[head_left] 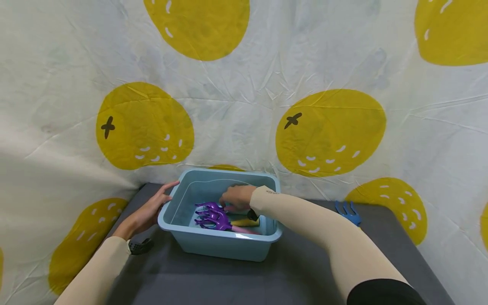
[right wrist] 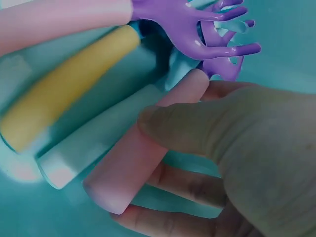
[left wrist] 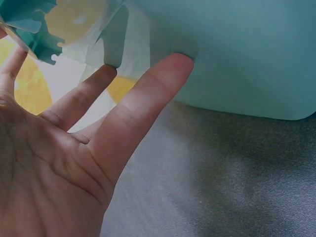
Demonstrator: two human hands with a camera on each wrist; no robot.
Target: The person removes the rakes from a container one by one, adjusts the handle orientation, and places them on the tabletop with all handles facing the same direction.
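A light blue plastic tub (head_left: 221, 248) stands on the grey table. My left hand (head_left: 146, 212) touches its left side with fairly straight fingers; in the left wrist view the fingertips (left wrist: 180, 64) meet the tub's wall. Reaching inside, my right hand (head_left: 237, 198) holds a small hand rake by its pink handle (right wrist: 133, 163), thumb on top and fingers beneath. Its purple head lies partly behind another purple rake head (right wrist: 190, 32) with a pink handle (right wrist: 64, 22). Beside them in the tub are a yellow handle (right wrist: 69, 89) and a pale handle (right wrist: 98, 136).
A blue rake head (head_left: 348, 214) lies on the table to the right of the tub, partly behind the right arm. A white cloth with large yellow fruit shapes (head_left: 331, 133) hangs close behind the table (head_left: 213, 279).
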